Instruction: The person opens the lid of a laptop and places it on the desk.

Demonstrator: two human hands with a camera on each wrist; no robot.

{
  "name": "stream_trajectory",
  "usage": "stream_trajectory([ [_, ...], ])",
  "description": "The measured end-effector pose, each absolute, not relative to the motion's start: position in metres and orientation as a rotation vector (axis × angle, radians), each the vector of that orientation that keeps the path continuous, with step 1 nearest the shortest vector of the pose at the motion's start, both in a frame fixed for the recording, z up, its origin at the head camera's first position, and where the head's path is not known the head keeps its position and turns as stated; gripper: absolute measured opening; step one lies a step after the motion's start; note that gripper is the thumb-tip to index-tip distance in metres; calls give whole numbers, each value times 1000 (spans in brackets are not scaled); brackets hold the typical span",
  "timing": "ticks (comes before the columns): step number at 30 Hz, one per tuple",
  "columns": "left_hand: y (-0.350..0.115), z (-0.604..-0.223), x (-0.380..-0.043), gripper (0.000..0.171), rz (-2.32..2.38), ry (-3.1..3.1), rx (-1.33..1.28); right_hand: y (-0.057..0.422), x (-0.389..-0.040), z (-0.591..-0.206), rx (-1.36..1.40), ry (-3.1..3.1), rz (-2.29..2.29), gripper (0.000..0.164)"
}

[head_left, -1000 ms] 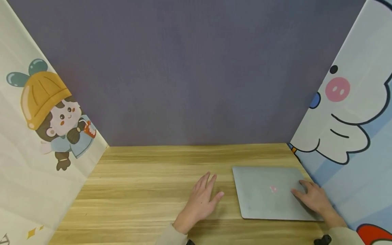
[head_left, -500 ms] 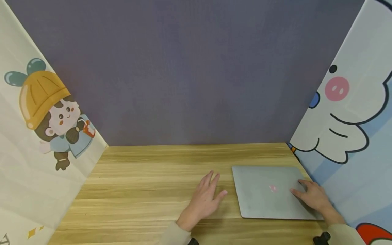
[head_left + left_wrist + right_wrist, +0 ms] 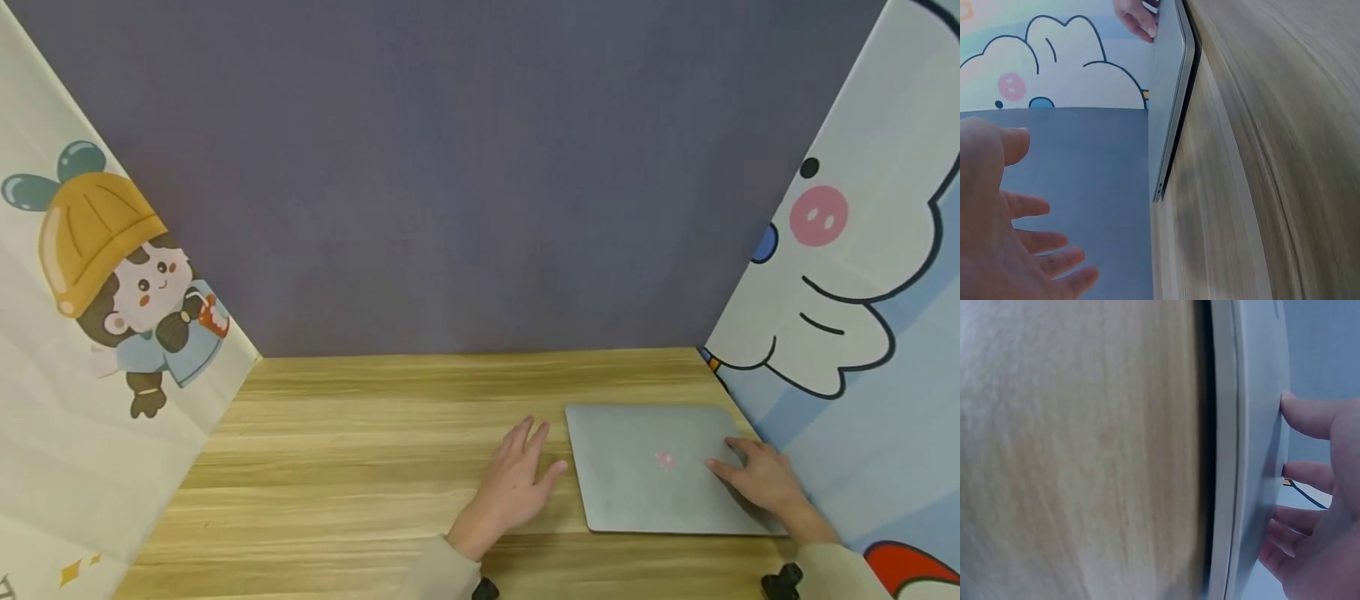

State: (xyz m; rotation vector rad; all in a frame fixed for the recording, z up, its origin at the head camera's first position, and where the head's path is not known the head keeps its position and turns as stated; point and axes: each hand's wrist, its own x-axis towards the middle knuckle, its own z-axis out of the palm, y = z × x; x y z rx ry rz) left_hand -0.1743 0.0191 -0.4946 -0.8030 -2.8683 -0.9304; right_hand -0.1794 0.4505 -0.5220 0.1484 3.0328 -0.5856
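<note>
A closed grey laptop (image 3: 645,492) lies flat on the wooden table, with a small pink mark (image 3: 665,459) on its lid. My right hand (image 3: 768,483) rests at its right side, thumb and index fingertip touching the lid. In the right wrist view the other fingers (image 3: 1297,520) are loosely bent along the laptop's side edge. My left hand (image 3: 510,492) is just left of the laptop, fingers spread and holding nothing. From the left wrist, its palm (image 3: 991,250) shows apart from the laptop's edge (image 3: 1175,112).
A wood-grain table (image 3: 337,467) extends to the left of the hands. A dark grey panel (image 3: 480,183) stands behind it. Cartoon-printed sheets flank it, a cream one (image 3: 45,467) at left and a blue-and-white one (image 3: 885,450) close beside the right hand.
My left hand has moved a little to the right, closer to the laptop. My right hand stays at the lid's right side. The view has shifted slightly.
</note>
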Motion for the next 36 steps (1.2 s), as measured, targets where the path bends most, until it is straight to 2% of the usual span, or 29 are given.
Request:
stream_trajectory([
  [14,37,-502,-181,76,-902,-2882,-824,449,-180,-526,144,3049,-565,83],
  [22,49,-502,-186,67,-899,-2906,-822,450,-181,-528,137,3066,-556,83],
  [36,67,-506,-193,65,-891,-2958,-836,448,-183,-526,159,3048,-542,85],
])
